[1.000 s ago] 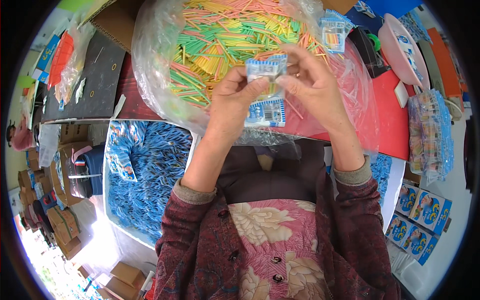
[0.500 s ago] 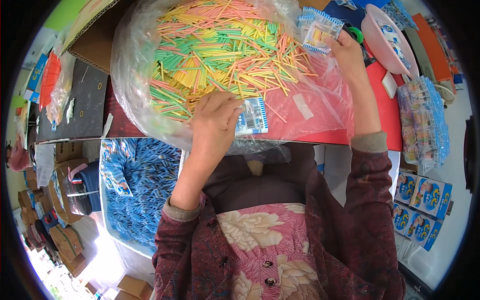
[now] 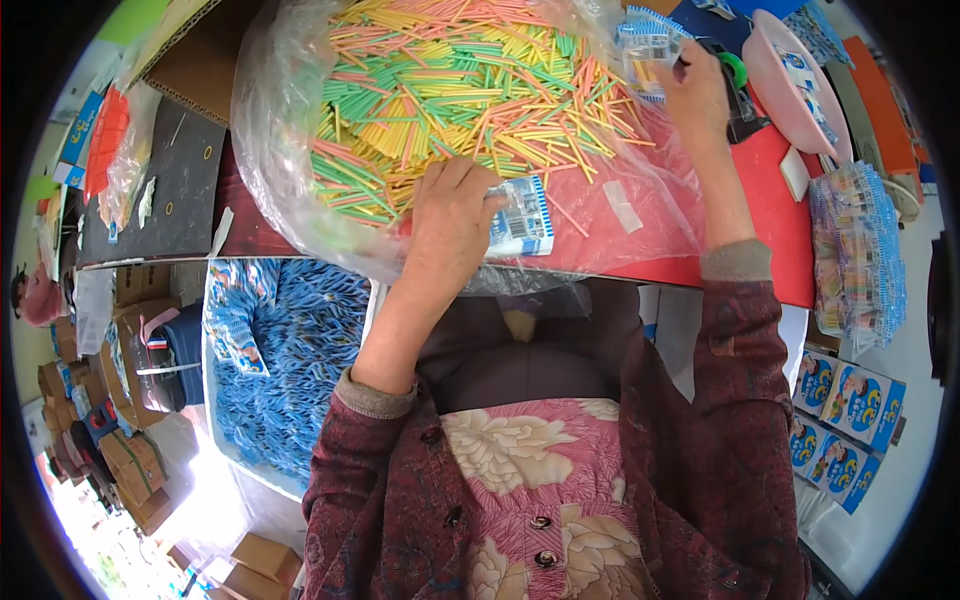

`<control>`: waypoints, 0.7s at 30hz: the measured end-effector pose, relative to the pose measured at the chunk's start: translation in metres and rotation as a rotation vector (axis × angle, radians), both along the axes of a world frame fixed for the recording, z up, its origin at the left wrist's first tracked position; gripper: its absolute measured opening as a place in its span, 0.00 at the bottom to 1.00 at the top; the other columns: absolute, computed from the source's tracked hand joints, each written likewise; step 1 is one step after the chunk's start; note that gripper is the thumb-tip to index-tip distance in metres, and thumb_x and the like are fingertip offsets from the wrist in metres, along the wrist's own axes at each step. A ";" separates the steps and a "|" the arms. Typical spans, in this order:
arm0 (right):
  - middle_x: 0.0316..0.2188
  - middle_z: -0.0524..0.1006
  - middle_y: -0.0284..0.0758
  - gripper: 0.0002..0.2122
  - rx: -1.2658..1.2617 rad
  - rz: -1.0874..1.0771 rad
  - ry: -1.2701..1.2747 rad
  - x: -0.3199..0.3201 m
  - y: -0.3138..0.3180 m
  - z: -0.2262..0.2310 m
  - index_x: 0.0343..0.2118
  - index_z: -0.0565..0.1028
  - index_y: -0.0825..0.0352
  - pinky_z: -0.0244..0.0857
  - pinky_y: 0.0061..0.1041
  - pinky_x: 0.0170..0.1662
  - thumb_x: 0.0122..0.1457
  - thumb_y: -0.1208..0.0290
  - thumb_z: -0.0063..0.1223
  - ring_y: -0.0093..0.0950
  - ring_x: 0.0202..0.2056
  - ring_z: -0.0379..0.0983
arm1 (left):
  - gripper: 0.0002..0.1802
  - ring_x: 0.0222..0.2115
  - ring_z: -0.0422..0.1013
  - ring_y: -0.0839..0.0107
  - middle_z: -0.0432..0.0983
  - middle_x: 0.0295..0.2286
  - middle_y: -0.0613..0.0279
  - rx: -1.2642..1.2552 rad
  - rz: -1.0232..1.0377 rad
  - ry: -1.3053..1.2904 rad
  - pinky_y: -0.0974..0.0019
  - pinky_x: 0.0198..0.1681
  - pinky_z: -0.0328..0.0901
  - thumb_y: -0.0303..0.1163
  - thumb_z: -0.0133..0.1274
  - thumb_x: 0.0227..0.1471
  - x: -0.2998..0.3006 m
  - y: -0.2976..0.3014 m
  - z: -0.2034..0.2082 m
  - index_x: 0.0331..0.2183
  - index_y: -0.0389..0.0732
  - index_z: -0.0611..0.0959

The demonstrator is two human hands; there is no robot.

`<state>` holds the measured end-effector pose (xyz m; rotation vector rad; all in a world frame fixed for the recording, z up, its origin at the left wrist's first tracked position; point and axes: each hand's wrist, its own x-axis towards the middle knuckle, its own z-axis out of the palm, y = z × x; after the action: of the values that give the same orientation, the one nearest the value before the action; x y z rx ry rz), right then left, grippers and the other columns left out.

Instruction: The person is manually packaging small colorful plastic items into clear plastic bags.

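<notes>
My left hand (image 3: 450,215) is closed on a small blue-and-white packet (image 3: 522,218) at the front edge of the pile, its thumb across the packet's left end. Under and beyond it, thin straw-like sticks (image 3: 420,90) in yellow, green and pink fill a large clear plastic bag (image 3: 285,190). At the far right of the bag, my right hand (image 3: 697,95) has its fingers curled in a pinch at the edge of another blue-and-white packet (image 3: 648,48), which has a clear window. The fingertips are partly hidden.
A pink basin (image 3: 790,90) with packets stands at the far right, beside a green tape roll (image 3: 735,70). Strips of filled packets (image 3: 858,255) hang off the red table's (image 3: 775,220) right side. Below left is a bin of blue packets (image 3: 290,360). A cardboard box (image 3: 195,65) stands far left.
The whole view has shifted slightly to the right. My right hand has curled further and turned at the far packet. My left hand keeps its hold, with its thumb moved over the near packet.
</notes>
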<state>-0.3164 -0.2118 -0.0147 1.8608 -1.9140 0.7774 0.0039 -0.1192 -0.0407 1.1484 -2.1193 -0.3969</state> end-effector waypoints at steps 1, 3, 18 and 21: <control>0.35 0.76 0.39 0.15 -0.187 0.045 -0.135 0.013 0.009 0.000 0.40 0.73 0.68 0.66 0.25 0.36 0.50 0.68 0.58 0.31 0.34 0.73 | 0.08 0.32 0.65 0.58 0.69 0.28 0.59 0.002 0.005 -0.002 0.58 0.38 0.59 0.27 0.57 0.38 -0.001 -0.001 -0.002 0.27 0.41 0.77; 0.35 0.76 0.36 0.14 -0.078 0.152 -0.309 0.036 0.033 0.011 0.40 0.74 0.69 0.65 0.22 0.36 0.51 0.68 0.57 0.26 0.33 0.72 | 0.05 0.30 0.65 0.59 0.69 0.25 0.61 -0.035 -0.013 0.045 0.58 0.36 0.60 0.25 0.55 0.39 -0.004 -0.003 -0.006 0.24 0.41 0.77; 0.25 0.72 0.25 0.15 0.594 0.471 -1.095 0.138 0.114 -0.005 0.43 0.73 0.67 0.62 0.15 0.31 0.51 0.79 0.56 0.13 0.28 0.66 | 0.08 0.31 0.68 0.60 0.73 0.27 0.60 -0.009 0.078 0.174 0.58 0.37 0.60 0.28 0.59 0.37 0.004 0.008 0.014 0.26 0.41 0.79; 0.23 0.72 0.25 0.12 0.456 0.521 -1.110 0.146 0.119 0.003 0.41 0.73 0.67 0.62 0.14 0.31 0.53 0.80 0.55 0.13 0.28 0.67 | 0.08 0.28 0.69 0.59 0.73 0.23 0.61 0.148 -0.049 0.167 0.59 0.36 0.59 0.30 0.59 0.38 0.013 0.003 0.013 0.25 0.40 0.79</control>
<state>-0.1706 -0.0924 -0.0118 2.5566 -2.3200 2.0084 0.0166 -0.1159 -0.0279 1.1058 -2.0021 -0.6585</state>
